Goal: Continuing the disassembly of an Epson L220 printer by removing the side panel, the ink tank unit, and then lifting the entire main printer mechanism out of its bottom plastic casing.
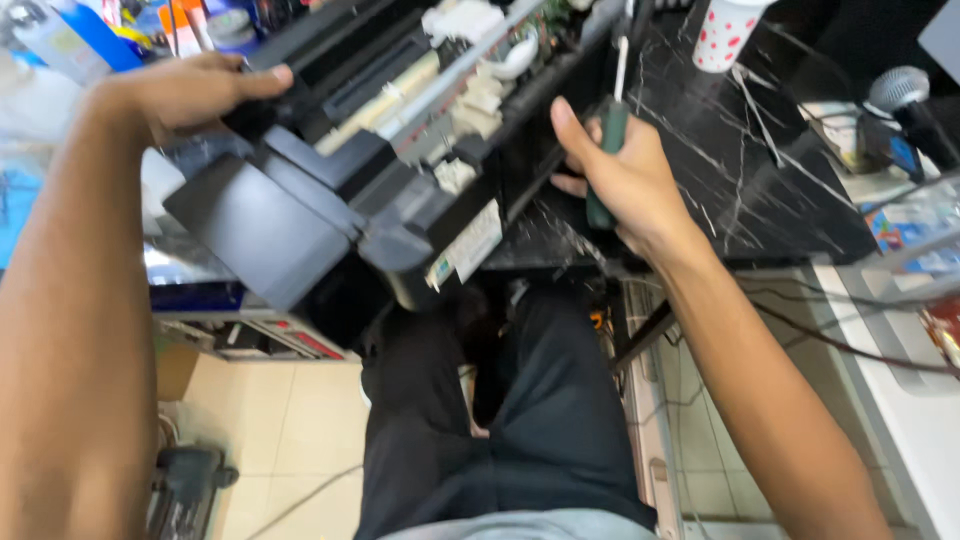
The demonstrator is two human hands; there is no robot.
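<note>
A black printer (pixel 330 190) with its cover off lies tilted on the edge of a black marble table (pixel 720 170), white and grey inner parts showing. My left hand (pixel 195 90) grips the printer's upper left side. My right hand (pixel 615 175) is closed around a screwdriver (pixel 608 150) with a dark green handle, its metal shaft pointing up toward the printer's right end.
A white cup with red dots (pixel 728 32) stands at the table's back. A microphone (pixel 905 95) and papers lie at the right. Cables run below the table edge. My legs in dark trousers (pixel 520 420) and a tiled floor (pixel 290 430) show beneath.
</note>
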